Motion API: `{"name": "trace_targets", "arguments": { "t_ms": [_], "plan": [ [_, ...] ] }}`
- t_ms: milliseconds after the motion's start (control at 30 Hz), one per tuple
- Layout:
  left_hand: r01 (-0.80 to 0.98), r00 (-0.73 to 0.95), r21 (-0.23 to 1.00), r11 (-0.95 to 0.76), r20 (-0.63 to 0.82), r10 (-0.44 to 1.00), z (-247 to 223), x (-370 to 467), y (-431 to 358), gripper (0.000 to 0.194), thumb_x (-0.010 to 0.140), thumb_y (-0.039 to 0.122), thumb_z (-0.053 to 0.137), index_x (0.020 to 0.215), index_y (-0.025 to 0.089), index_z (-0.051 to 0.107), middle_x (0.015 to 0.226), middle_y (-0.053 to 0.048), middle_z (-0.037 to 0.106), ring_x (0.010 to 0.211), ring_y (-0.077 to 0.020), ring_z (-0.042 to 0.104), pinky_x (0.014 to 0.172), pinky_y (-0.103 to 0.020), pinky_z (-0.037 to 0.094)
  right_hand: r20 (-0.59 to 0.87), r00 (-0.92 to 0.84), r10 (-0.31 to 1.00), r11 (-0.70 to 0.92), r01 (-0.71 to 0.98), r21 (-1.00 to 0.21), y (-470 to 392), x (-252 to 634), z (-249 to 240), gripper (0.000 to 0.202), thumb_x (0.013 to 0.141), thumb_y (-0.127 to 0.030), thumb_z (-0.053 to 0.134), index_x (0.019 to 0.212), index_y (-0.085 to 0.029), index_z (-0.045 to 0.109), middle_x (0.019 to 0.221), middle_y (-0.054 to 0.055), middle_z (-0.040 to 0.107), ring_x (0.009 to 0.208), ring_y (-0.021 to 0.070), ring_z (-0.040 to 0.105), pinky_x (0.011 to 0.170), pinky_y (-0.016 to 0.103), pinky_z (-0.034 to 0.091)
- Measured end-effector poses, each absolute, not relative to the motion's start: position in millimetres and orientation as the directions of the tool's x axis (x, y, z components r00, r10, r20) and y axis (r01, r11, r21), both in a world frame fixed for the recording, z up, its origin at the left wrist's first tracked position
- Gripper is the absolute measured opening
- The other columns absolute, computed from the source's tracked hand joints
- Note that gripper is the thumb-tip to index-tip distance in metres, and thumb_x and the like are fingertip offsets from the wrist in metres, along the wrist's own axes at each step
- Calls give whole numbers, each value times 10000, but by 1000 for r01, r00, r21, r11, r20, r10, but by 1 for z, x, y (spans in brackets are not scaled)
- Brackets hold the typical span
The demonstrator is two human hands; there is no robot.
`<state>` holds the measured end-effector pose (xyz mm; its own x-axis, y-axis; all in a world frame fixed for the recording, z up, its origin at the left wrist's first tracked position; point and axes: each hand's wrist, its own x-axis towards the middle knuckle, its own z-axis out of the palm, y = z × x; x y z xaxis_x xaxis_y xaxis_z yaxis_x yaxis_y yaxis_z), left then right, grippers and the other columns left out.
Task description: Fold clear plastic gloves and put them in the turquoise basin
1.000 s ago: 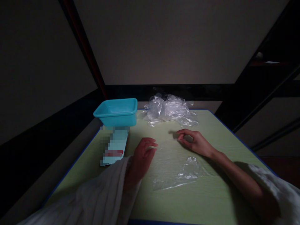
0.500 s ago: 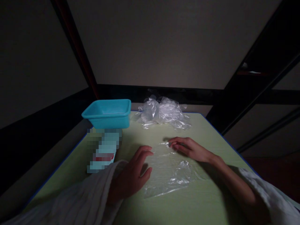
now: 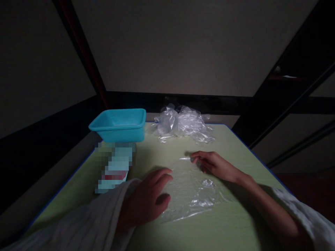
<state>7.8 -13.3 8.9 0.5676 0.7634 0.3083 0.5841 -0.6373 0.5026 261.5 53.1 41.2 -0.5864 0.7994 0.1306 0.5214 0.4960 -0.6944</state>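
Observation:
A clear plastic bag (image 3: 185,188) lies flat on the pale green table, crumpled at its right side. At its left edge is my left hand (image 3: 150,195), fingers curved and apart, with nothing seen between them. My right hand (image 3: 210,164) is at the bag's upper right corner, its fingers bent and spread; nothing shows clearly in its grasp. Whether the fingertips touch the film cannot be made out. Beyond the hands, a heap of crumpled clear bags (image 3: 183,123) rests at the table's far edge.
A blue plastic basin (image 3: 120,132) stands at the far left corner of the table (image 3: 225,139). In front of it lies a pixelated light-blue object (image 3: 119,164) with a red band, beside my left sleeve. A wall rises behind the table.
My right hand has shifted slightly right, and the fingers of my left hand have lowered a little. The bag's upper part looks flatter. The whole view has tilted slightly.

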Motion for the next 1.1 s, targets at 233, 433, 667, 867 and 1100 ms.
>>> {"name": "trace_targets", "arguments": {
  "t_ms": [233,433,667,867,1100],
  "plan": [
    [598,606,482,-641,252,754,11,7,-15,492,650,98,536,1130,152,445,1283,-148,467,1193,-263,431,991,-442,392,244,-568,786,594,588,-549,55,263,39,336,768,-50,417,1034,-170,585,1049,77,643,858,181,628,723,338,531],
    [606,598,481,-633,249,762,12,8,-15,513,634,112,546,1137,163,455,1296,-138,465,1210,-267,414,1009,-440,372,216,-666,714,672,565,-480,56,261,34,432,757,-17,433,1130,-187,567,1170,71,610,1083,190,560,947,391,440],
    [632,544,462,-622,307,781,10,7,-13,471,637,128,552,1102,155,477,1254,-153,501,1196,-289,430,1004,-469,365,269,-464,844,536,750,-388,65,289,37,332,733,-75,497,998,-221,635,936,53,696,805,217,653,691,356,520],
    [655,546,389,-648,350,761,8,6,-13,499,673,146,553,1159,149,441,1224,-154,535,1194,-296,443,1015,-504,340,220,-509,832,554,778,-295,67,304,43,380,634,-5,460,834,-229,692,831,35,718,736,212,659,669,340,507],
    [657,566,381,-651,321,759,12,5,-15,479,686,168,567,1152,192,461,1226,-116,548,1207,-275,444,1044,-502,299,212,-578,788,615,757,-220,64,298,39,406,644,-22,428,844,-246,701,846,27,709,779,224,650,710,393,508]
  ]
}}
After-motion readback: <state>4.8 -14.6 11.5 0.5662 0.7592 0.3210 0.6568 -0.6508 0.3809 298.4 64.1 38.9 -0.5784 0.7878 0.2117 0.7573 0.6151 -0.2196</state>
